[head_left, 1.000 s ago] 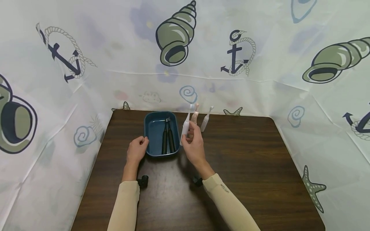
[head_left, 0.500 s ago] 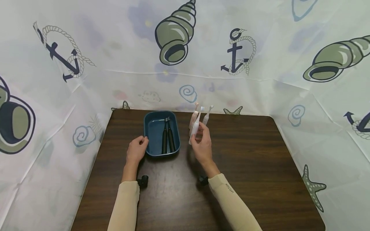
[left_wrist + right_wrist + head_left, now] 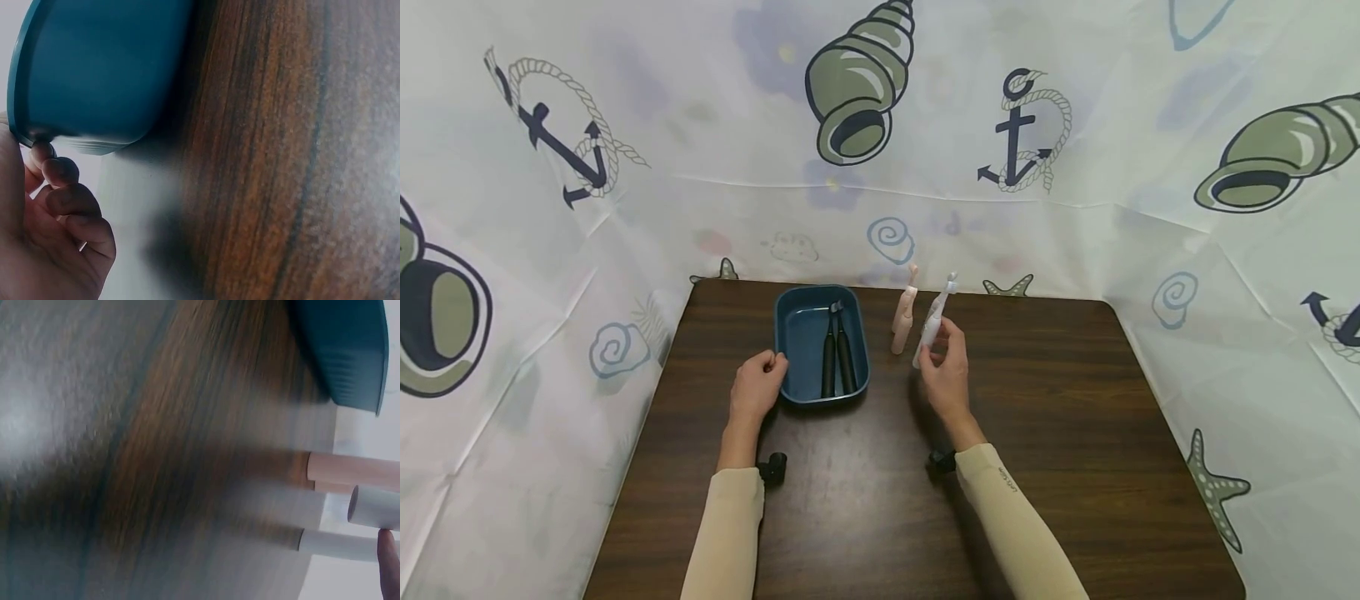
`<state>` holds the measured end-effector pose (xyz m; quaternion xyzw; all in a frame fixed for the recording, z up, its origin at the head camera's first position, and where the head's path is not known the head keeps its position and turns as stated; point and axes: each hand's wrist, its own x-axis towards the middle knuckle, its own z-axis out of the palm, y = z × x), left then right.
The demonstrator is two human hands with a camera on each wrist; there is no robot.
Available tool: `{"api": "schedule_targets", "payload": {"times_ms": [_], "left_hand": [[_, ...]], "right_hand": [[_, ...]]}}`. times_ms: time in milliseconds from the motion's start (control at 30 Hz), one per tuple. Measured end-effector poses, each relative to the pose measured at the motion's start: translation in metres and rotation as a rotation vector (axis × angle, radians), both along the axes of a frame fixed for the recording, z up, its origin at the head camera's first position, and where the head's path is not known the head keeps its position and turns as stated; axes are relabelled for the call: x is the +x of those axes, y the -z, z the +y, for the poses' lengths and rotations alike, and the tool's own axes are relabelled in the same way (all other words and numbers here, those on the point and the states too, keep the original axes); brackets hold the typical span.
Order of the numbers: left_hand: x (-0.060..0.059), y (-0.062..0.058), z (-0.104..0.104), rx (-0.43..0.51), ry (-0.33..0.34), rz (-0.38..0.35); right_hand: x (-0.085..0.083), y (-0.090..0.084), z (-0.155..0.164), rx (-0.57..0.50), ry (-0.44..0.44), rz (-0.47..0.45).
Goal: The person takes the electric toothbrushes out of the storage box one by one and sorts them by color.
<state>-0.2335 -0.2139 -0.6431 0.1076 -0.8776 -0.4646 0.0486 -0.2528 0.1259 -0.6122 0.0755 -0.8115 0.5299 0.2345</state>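
My left hand (image 3: pixel 757 387) pinches the left rim of a blue tray (image 3: pixel 784 333); the left wrist view shows its thumb and fingertips at the tray's edge (image 3: pixel 20 81). Two black electric toothbrushes (image 3: pixel 844 358) lie side by side in the tray. My right hand (image 3: pixel 949 375) holds a white electric toothbrush (image 3: pixel 931 327) raised above the table, brush head up. Behind it another white toothbrush (image 3: pixel 334 544) stands upright, mostly hidden in the head view. Left of these, pink toothbrushes (image 3: pixel 902 321) stand upright, one behind the other.
Everything sits on a dark brown wooden table (image 3: pixel 1060 417). A white cloth (image 3: pixel 760 225) printed with shells, anchors and starfish hangs around its back and sides. A small black camera is strapped at each wrist.
My right hand has carried the white toothbrush rightwards, from beside the tray, past the pink toothbrushes, to in front of the standing white one. My left hand stays on the tray's rim.
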Motion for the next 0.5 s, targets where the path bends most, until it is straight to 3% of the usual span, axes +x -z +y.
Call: {"api": "schedule_targets", "payload": {"times_ms": [500], "left_hand": [[0.003, -0.003, 0.001, 0.018, -0.002, 0.017]], "right_hand": [[-0.014, 0.011, 0.003, -0.055, 0.002, 0.040]]}}
